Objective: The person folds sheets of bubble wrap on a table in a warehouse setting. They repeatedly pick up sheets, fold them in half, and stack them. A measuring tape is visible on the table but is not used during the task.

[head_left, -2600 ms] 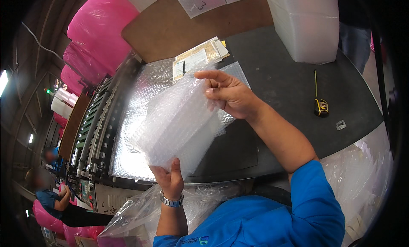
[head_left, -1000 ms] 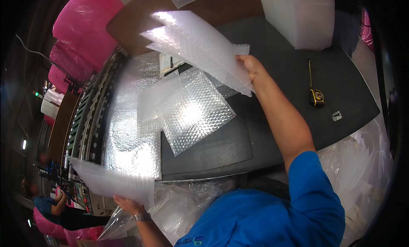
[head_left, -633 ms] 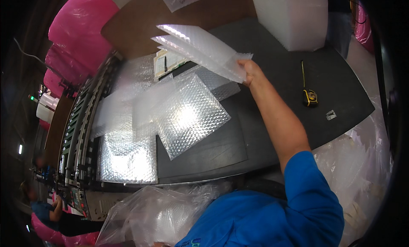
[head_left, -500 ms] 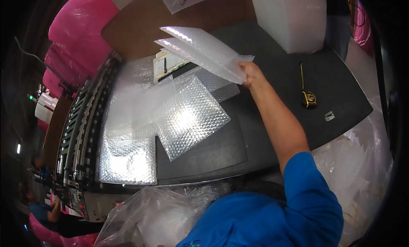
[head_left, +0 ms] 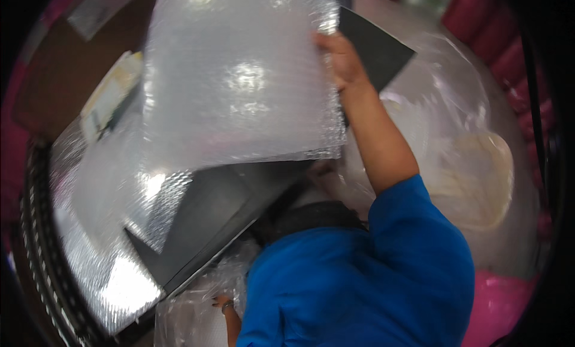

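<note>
My right hand [head_left: 342, 62] is closed on the right edge of a stack of clear bubble wrap sheets [head_left: 239, 95], the thumb lying over the top. The sheets are raised above the dark worktable and hide much of it. More than one layer shows along their right and lower edges. Low in the view, my left hand [head_left: 223, 302], with a band at the wrist, is beside a clear plastic bag [head_left: 185, 323]. Its fingers look stretched out and apart, though small and blurred. Shiny silvery bubble wrap [head_left: 162, 212] lies on the table at the left.
The dark table [head_left: 209, 209] has its front edge close to my body. A yellowish clipboard [head_left: 111, 98] with papers lies at the far left. Black machine rollers [head_left: 45, 245] run along the left. Large clear plastic [head_left: 455, 125] is heaped at the right, with pink wrapped rolls [head_left: 491, 47] behind.
My view has turned to the right. The bubble wrap in my right hand has swung from edge-on to facing me, nearer and larger. My left hand has come into view low down.
</note>
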`<action>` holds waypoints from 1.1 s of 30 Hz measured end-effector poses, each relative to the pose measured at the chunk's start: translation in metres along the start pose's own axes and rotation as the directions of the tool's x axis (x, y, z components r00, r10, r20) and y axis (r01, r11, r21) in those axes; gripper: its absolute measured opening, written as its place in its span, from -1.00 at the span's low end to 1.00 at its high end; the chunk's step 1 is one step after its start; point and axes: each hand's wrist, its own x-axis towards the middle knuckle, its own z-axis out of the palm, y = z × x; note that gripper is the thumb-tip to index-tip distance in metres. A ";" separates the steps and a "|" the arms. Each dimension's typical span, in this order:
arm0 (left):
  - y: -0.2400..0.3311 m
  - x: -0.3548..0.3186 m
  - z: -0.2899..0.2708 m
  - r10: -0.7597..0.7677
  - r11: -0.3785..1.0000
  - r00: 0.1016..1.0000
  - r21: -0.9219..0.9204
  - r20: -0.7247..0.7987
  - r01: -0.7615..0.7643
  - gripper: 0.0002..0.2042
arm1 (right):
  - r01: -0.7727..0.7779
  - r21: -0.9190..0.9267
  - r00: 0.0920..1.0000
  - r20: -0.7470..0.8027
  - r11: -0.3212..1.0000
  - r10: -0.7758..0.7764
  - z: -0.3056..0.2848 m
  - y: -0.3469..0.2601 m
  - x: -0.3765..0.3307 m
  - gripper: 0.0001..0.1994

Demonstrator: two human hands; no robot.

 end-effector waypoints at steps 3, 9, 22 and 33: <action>-0.020 0.054 0.018 0.048 0.987 0.999 0.151 -0.009 -0.046 -0.33 | 0.092 -0.100 0.950 -0.290 0.991 -0.118 -0.156 -0.070 -0.046 -0.76; -0.023 0.047 -0.009 0.059 0.997 0.998 0.047 0.015 -0.059 -0.38 | -0.408 -0.452 0.533 -0.823 0.793 -0.194 -0.367 -0.155 -0.252 -0.64; 0.087 -0.217 -0.217 0.710 -0.064 0.570 -0.844 -0.414 -0.533 -0.50 | -0.503 -0.855 0.654 -0.471 0.126 -0.592 -0.307 -0.085 -0.146 -0.50; 0.091 -0.238 -0.215 0.756 0.532 0.638 -0.433 -0.143 -0.727 -0.65 | 0.176 -0.778 0.895 0.382 0.603 0.231 0.080 0.089 0.016 -0.48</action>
